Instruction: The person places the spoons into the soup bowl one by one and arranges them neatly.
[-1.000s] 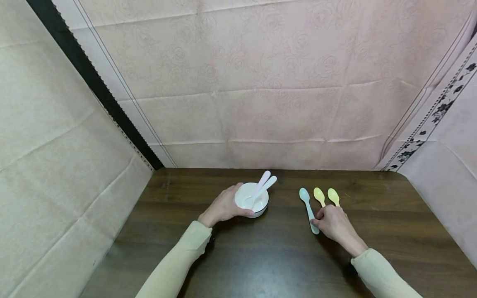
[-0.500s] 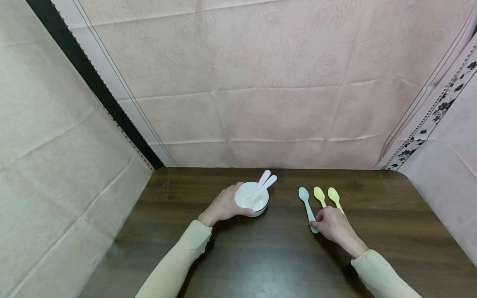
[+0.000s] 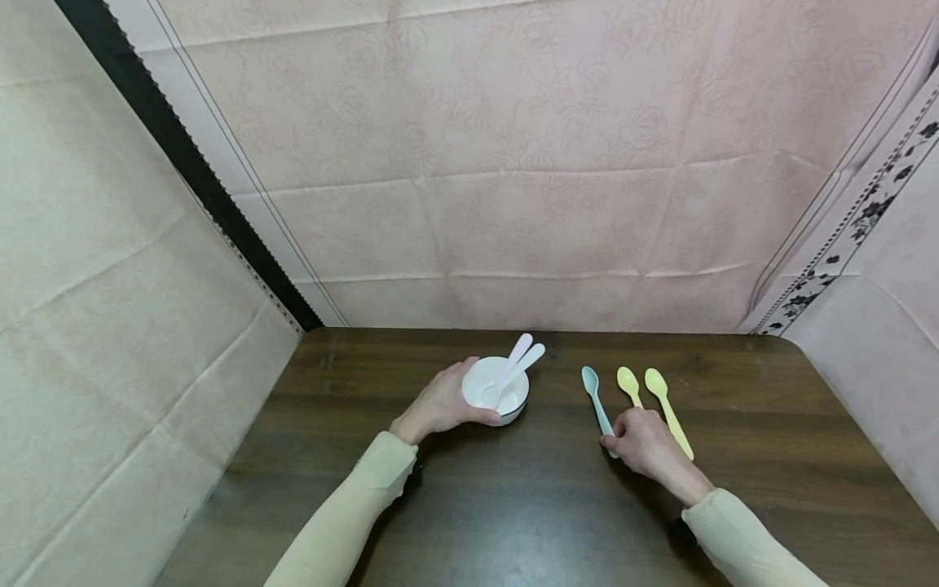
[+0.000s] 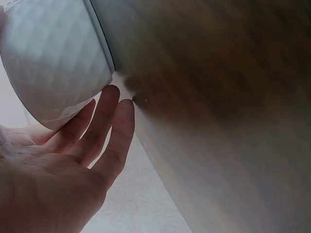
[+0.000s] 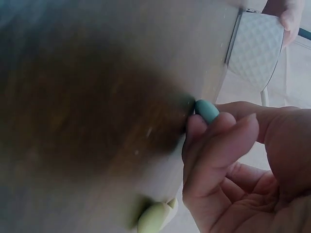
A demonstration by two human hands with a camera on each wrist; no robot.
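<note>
Backdrop [image 3: 513, 163]: pale cloth, faint roses
Table [image 3: 477, 505]: glossy brown wood
Left hand [image 3: 443, 401]: your fingers curve round the bowl [image 4: 53, 58]
Right hand [image 3: 645, 442]: you pinch the blue spoon [image 3: 597, 408] beside two yellow spoons [image 3: 669, 412]

Left arm [image 3: 352, 505] extended forward, left hand [image 3: 443, 401] cupped, its fingers [image 4: 104, 116] gently bent and apart from the thumb [image 3: 482, 417], right arm [image 3: 744, 538] angled inward, right hand [image 3: 649, 440] back uppermost, fingertips [image 5: 197, 125] and right thumb [image 5: 248, 110] pinched.
</note>
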